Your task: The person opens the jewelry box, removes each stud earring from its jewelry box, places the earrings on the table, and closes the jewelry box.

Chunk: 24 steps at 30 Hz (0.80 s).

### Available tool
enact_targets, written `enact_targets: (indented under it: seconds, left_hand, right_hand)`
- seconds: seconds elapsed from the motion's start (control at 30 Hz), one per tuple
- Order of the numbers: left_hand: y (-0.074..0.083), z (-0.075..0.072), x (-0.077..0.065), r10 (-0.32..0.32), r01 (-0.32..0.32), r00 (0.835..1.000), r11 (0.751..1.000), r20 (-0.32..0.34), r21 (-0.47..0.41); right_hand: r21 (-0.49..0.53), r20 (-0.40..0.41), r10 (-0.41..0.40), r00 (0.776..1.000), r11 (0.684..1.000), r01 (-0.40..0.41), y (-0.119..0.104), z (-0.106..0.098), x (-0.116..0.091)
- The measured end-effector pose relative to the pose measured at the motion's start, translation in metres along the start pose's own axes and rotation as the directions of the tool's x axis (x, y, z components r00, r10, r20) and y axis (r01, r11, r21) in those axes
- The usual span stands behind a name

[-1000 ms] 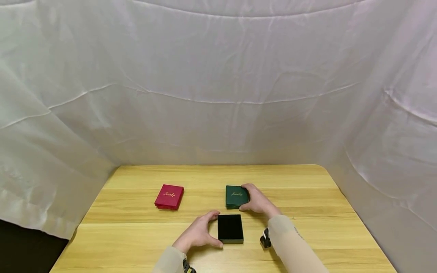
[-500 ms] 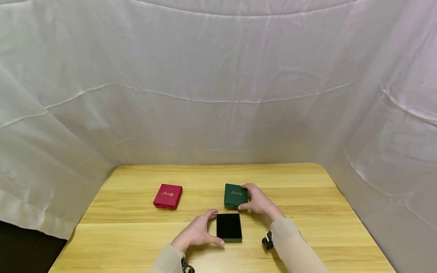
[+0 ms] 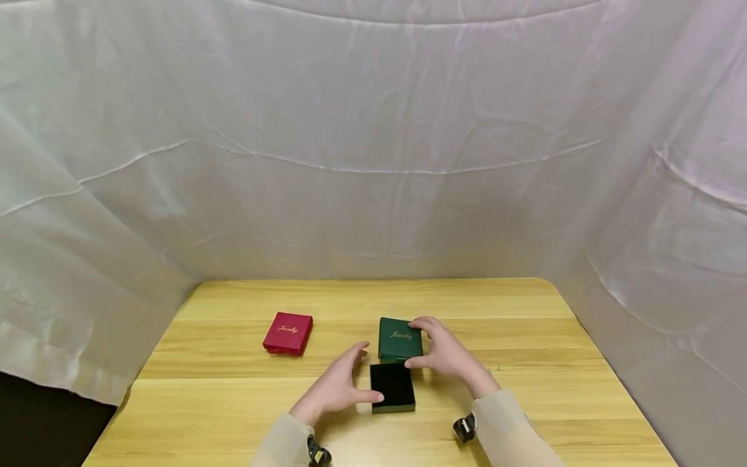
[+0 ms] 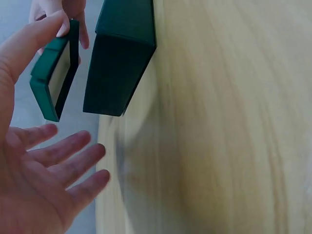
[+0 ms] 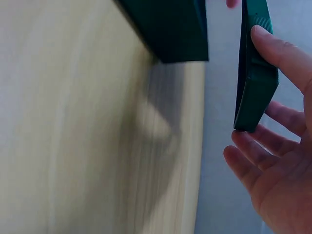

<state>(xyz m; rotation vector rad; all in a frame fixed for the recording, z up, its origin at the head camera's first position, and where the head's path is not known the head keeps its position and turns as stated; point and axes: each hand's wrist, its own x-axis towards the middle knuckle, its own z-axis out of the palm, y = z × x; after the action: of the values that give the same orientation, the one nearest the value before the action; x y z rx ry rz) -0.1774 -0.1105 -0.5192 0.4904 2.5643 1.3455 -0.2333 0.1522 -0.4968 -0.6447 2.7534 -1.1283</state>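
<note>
My right hand [image 3: 448, 353] grips a green jewelry box lid [image 3: 399, 336] by its right side, thumb at the near edge and fingers at the far one. Both wrist views show the lid raised off the table with its hollow underside partly visible. Just nearer to me sits the open green box base [image 3: 394, 409] with its black inside, the lid's near edge beside its far rim. At the base's left side my left hand [image 3: 334, 390] has its fingers spread and extended, the thumb reaching over the near left corner. In the left wrist view nothing lies in the left palm [image 4: 29, 195].
A red jewelry box [image 3: 288, 333] with gold lettering rests on the wooden table [image 3: 204, 402], left of the hands. Pale cloth [image 3: 373, 214] hangs behind the table and along both sides.
The right hand has lifted the green lid and brought it slightly toward me and left, to the base's far edge. The left fingers have moved a little farther away from me.
</note>
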Motion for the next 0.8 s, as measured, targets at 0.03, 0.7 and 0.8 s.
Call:
enact_targets:
  seconds: [0.03,0.7,0.8]
  left_hand:
    - [0.0,-0.001,0.001,0.009,-0.009,1.0,1.0,-0.008,-0.009]
    - [0.014,-0.005,-0.004,0.11,-0.109,0.994,0.99,-0.016,0.088]
    - [0.016,-0.004,-0.006,0.106,-0.104,0.994,0.99,-0.012,0.099]
  right_hand:
    - [-0.002,0.001,-0.008,1.0,1.0,0.008,-0.002,0.0,-0.002]
    - [-0.025,0.065,-0.11,0.992,0.993,0.112,-0.017,0.011,-0.034]
    - [-0.026,0.073,-0.118,0.99,0.992,0.12,-0.019,0.013,-0.038]
